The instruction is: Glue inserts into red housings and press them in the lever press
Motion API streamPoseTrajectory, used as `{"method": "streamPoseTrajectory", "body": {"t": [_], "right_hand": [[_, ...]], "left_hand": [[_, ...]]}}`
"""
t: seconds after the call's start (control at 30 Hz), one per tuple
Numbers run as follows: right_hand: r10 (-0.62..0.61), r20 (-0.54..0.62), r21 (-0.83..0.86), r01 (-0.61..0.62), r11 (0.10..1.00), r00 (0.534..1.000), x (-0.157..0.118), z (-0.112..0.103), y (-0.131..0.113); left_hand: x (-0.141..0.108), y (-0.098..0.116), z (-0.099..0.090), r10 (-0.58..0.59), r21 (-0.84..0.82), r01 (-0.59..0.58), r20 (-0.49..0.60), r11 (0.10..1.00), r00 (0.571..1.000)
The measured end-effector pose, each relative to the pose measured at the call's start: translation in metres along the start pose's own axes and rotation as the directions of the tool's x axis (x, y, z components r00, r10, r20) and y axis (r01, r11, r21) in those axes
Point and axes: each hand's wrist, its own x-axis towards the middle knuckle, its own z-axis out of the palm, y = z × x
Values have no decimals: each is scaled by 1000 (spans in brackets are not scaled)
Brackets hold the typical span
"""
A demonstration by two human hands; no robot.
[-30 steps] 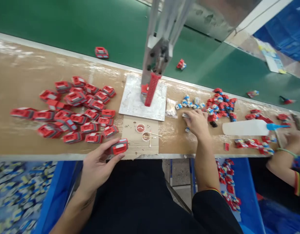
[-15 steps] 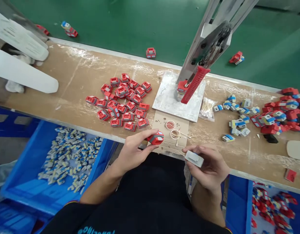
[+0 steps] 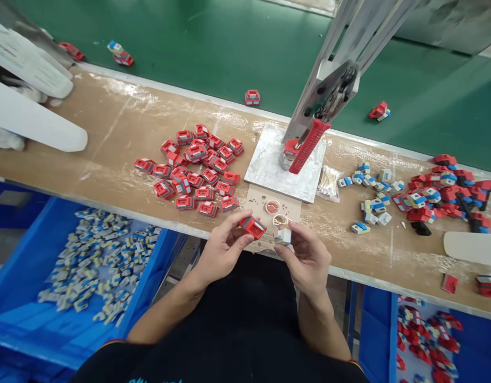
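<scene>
Between thumb and fingers, my left hand (image 3: 225, 247) grips a red toy vehicle part (image 3: 254, 227), its recessed opening facing up. Close to its right, my right hand (image 3: 308, 254) pinches a small white-and-blue toy block (image 3: 284, 236). The two pieces are apart. Just beyond them, two small round cups (image 3: 273, 206) sit on a stained cardboard sheet (image 3: 256, 197). A heap of red toy parts (image 3: 195, 180) lies to the left, and loose white-and-blue blocks (image 3: 376, 204) lie to the right.
A lever press with a red handle (image 3: 310, 147) stands on a metal plate (image 3: 265, 159), a red part under it. Beside it lies a bag of cotton swabs (image 3: 329, 182). Blue bins (image 3: 147, 255) flank me below the table. A green surface (image 3: 213, 48) runs behind.
My right hand has moved left with the white-and-blue block, close to the red part, and turned it. My left hand has tipped the red part so its opening shows.
</scene>
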Motion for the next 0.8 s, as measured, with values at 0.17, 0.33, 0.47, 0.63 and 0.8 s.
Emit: {"method": "streamPoseTrajectory", "body": {"t": [0.17,0.33,0.47,0.63,0.8], "right_hand": [[0,59,-26,1,1000,998,1,1,-1],[16,73,-96,-9,995,997,5,4,-5],[181,26,-48,-179,983,983,1,12,-9],[255,0,-62,-255,965,967,0,18,-13],[407,-8,107,-404,909,914,2,26,-14]], "left_hand": [[-1,1,-1,-64,-8,65,21,998,998],[-4,-2,0,-17,9,18,-23,1000,1000],[-7,-10,8,173,-25,-178,-125,984,977],[-13,-18,14,270,88,-260,-151,962,951],[-13,-22,16,456,302,-398,-152,866,877]]}}
